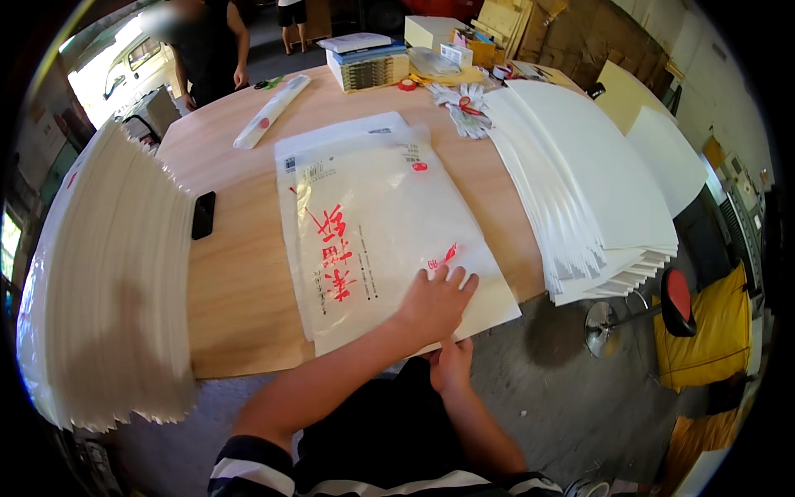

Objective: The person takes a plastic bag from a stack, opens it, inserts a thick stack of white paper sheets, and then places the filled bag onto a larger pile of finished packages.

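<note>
A clear plastic bag [373, 240] with red and black print lies flat on the table before me, white paper sheets [497, 306] inside and showing at its near right corner. My left hand [437, 302] rests on the bag's near right part, fingers spread and pressed flat. Just below it, at the table's near edge, my right hand [451, 364] is closed with the thumb up against the edge of the sheets. What its fingers grip is partly hidden under the left hand and the edge. Another bag [290, 174] lies beneath the first one.
A tall stack of packed bags [116, 273] stands at left, beside a black phone [204, 215]. Large white sheets [596, 166] fan out at right. Farther back are gloves [465, 108], a plastic roll [272, 112] and a box [367, 68]. A person [207, 50] stands beyond the table.
</note>
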Demonstrator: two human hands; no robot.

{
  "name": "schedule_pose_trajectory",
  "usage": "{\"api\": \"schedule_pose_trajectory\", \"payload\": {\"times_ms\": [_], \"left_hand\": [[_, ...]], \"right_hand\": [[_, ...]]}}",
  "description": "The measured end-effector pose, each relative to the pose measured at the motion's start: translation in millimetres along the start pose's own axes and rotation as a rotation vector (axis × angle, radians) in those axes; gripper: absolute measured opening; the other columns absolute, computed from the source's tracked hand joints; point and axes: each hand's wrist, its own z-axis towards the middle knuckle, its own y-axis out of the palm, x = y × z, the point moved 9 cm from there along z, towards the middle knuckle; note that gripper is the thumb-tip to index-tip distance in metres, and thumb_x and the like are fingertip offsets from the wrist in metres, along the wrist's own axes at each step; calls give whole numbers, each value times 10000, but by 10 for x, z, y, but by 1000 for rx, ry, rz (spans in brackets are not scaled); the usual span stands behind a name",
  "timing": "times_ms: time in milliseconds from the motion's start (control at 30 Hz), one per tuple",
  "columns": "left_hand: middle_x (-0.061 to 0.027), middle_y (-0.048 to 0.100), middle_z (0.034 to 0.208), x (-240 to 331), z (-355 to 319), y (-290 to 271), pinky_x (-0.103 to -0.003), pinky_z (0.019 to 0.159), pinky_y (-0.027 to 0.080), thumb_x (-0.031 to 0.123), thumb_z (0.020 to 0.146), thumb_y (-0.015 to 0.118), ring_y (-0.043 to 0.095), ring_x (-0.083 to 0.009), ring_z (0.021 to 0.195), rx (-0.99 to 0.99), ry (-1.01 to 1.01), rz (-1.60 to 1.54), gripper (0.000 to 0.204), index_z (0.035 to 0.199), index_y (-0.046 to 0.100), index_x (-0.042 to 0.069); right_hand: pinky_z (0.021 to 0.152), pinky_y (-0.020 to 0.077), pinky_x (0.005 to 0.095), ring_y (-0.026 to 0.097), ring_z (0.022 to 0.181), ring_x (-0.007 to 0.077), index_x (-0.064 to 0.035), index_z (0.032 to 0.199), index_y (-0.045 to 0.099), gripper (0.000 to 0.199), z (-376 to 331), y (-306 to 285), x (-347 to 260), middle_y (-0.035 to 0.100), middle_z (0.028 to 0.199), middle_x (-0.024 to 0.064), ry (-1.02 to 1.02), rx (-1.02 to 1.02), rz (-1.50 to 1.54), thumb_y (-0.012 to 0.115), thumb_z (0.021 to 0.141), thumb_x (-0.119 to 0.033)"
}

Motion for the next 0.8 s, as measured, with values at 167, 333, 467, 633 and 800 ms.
{"api": "schedule_pose_trajectory", "payload": {"times_ms": [167, 333, 467, 633, 800], "left_hand": [[-111, 591, 1054, 51, 267, 486, -438, 677, 544, 185, 773, 645, 631, -282, 969, -50, -101, -17, 433, 1176, 578, 41], [-117, 609, 969, 92, 380, 418, -399, 633, 555, 162, 782, 635, 658, -280, 923, -59, -42, -141, 309, 1055, 601, 21], [-108, 607, 922, 198, 302, 292, -375, 608, 541, 144, 787, 622, 655, -249, 850, 101, -2, -18, 237, 981, 597, 11], [-94, 590, 871, 320, 345, 151, -343, 623, 516, 119, 771, 610, 632, -223, 778, 140, 106, -90, 166, 908, 610, 24], [-66, 561, 843, 928, -69, -137, -305, 665, 508, 150, 793, 589, 631, -213, 805, 152, 284, -109, 235, 994, 607, 29]], "right_hand": [[670, 615, 516, 669, 956, 335, -3, 1279, 467, 356, -249, 13, -12, 610, 1166, 160, 40, 71, -78, 566, 962, -130], [681, 616, 516, 665, 970, 331, -7, 1300, 443, 380, -103, -132, 64, 604, 1175, 158, 36, -27, -15, 563, 954, -108], [691, 617, 502, 666, 971, 321, -21, 1320, 437, 411, -65, -287, 117, 603, 1175, 159, -3, -14, 67, 569, 935, -77], [752, 600, 488, 645, 1018, 313, -37, 1347, 425, 429, -119, -218, 140, 585, 1213, 142, -17, -66, 25, 563, 945, -88], [907, 516, 396, 590, 1096, 268, -36, 1319, 463, 379, 134, -529, 284, 562, 1235, 115, -162, -55, 67, 541, 976, -178]]}}
